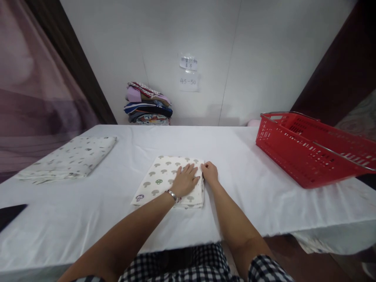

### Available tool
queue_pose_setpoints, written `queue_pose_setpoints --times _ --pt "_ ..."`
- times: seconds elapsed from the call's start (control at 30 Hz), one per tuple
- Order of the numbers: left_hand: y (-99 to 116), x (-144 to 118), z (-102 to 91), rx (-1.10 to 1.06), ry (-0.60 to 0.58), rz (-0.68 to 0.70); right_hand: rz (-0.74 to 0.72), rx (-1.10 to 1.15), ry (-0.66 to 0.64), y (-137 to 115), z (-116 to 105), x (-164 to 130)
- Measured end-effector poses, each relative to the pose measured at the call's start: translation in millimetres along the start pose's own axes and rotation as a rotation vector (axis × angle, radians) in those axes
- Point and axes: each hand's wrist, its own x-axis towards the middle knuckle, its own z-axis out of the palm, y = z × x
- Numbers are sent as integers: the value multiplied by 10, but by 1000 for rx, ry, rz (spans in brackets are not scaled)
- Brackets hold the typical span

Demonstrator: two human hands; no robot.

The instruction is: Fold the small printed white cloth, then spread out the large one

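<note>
Both hands are resting on a folded cloth (164,180) in the middle of the white surface (249,188), right in front of the person. The left hand (185,181) is lying flat, fingers spread, palm down, pressing on the cloth's right half; a bracelet (172,195) is showing at that wrist. The right hand (209,172) is sitting just beside it at the cloth's right edge, fingers curled over that edge, though whether it is pinching the fabric is hard to tell. The two hands are almost touching each other. The cloth is pale with a print of small mushrooms, lying square and flat. Off to the far left, well apart, a second folded cloth (70,158) with a speckled print is lying on the same surface. On the right a red basket (305,156) with metal handles is sitting near the surface's edge, tilted a little. At the back, against the white wall, a stack of folded clothes (148,105) is standing, and two paper notes (188,72) are stuck on the wall above and to its right. Checked sleeves are showing at the bottom.
</note>
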Motion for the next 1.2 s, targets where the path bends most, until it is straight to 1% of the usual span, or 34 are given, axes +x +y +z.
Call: queue_pose_setpoints --times 0.1,0.2,0.33,0.5,0.63,0.8,0.9,1.07,1.2 --pt "-27 38 0 -15 -8 2 5 11 -21 46 -5 -8" --pt "-41 109 16 -23 19 -9 -1 31 -46 75 3 21" --pt "-6 170 35 3 23 -3 -1 35 -49 52 37 114" --pt "26 148 29 27 9 11 20 21 -7 6 80 224" --pt "12 128 29 28 26 29 3 50 21 56 85 219" --pt "-9 131 77 38 52 40 -35 68 -10 120 76 237" --pt "-6 131 91 57 64 40 -57 35 -26 125 79 272" --pt "32 121 49 69 46 33 -36 -19 8 124 104 300" --pt "31 114 34 66 44 26 -44 -26 -14 137 101 314"
